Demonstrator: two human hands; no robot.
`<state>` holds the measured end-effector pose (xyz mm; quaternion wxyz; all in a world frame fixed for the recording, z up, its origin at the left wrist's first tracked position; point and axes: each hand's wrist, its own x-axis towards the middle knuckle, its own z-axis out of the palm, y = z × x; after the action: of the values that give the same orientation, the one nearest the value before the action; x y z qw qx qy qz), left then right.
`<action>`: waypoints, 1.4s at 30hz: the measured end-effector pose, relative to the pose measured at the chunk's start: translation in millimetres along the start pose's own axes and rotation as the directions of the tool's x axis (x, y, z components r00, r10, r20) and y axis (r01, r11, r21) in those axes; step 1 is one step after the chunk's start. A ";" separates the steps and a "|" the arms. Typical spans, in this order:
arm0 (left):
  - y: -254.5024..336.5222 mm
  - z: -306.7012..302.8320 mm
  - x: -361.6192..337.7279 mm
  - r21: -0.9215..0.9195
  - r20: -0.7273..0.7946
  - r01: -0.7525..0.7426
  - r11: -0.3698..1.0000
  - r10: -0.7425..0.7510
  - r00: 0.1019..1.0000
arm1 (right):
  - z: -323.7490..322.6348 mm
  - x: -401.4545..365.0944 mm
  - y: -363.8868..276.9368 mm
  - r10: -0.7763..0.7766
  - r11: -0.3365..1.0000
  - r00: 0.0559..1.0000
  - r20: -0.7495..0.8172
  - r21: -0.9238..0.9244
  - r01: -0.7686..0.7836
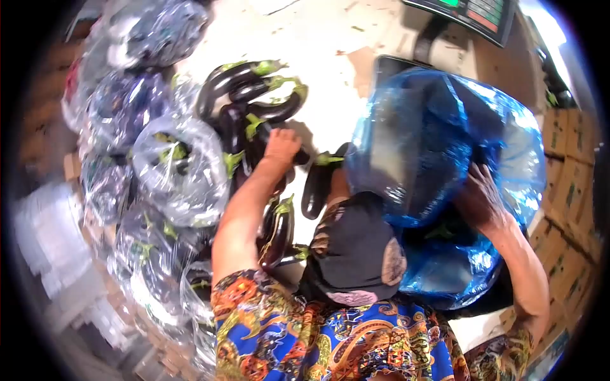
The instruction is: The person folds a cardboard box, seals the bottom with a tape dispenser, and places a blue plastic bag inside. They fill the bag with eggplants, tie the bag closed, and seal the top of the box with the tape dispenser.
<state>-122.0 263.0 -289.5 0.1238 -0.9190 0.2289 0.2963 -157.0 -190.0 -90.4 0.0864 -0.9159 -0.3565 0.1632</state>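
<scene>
My left hand (283,147) is closed around a dark eggplant (301,156) at the right side of an eggplant pile (232,124). The pile's glossy fruits have green caps. Another eggplant (314,190) lies right of this hand, partly hidden by a dark cap (356,244). On the right, my right hand (481,202) grips a large blue plastic bag (413,146) near its opening, with the fingertips partly lost against the shiny film. Inside the bag's mouth, a green eggplant cap (441,232) shows in shadow. The bag covers most of a scale's platform (391,63).
The scale's display (448,5) stands at the upper right. Clear bags of eggplants (143,247) crowd the left side, one with its round mouth open (181,168). Cardboard boxes (565,184) are stacked at far right. Scraps lie on the pale table (330,38).
</scene>
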 end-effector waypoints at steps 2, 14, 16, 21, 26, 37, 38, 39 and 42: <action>-2.8 -39.9 -13.1 -0.138 -0.041 0.013 0.990 -0.019 0.999 | -10.3 -1.7 4.8 0.099 0.993 0.994 0.034 0.066 -0.101; 57.6 -330.3 -117.1 -0.923 -0.357 -0.351 -0.157 0.007 0.934 | -18.8 16.0 22.5 0.497 0.515 0.863 -0.093 0.832 -0.207; 99.1 -354.5 -95.6 -0.931 -0.365 -0.362 -0.052 0.187 0.912 | -32.7 16.0 19.1 0.507 0.424 0.857 -0.085 0.891 -0.163; 168.3 -318.6 -18.0 -0.995 0.103 0.088 0.056 0.412 0.905 | -10.0 -5.8 42.7 0.286 0.633 0.937 -0.200 0.773 -0.028; 172.8 -293.3 -3.6 -0.986 0.162 0.144 0.082 0.278 0.947 | -29.7 -12.3 32.1 0.456 0.614 0.887 0.072 0.696 -0.372; 191.6 -269.0 11.0 -0.705 -0.261 -0.284 0.650 0.135 0.956 | -12.2 -8.6 5.3 0.145 0.947 0.985 -0.090 0.300 -0.112; 182.4 -263.5 17.9 -0.601 -0.352 -0.401 0.692 0.221 0.910 | -10.3 -5.9 5.5 0.104 0.969 0.986 -0.133 0.238 -0.070; 170.0 -258.3 18.4 -0.481 -0.425 -0.497 0.722 0.303 0.853 | -10.4 0.4 4.1 0.051 0.984 0.983 -0.175 0.174 -0.020; 119.7 -314.7 -25.6 -0.742 -0.238 -0.440 0.507 0.414 0.879 | -14.1 8.1 -11.9 0.013 0.988 0.983 -0.184 0.156 0.016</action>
<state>-46.0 54.1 -35.3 -0.3654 -0.7991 0.2986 0.3726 -153.7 -176.4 -76.0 0.1908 -0.9171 -0.3339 0.1053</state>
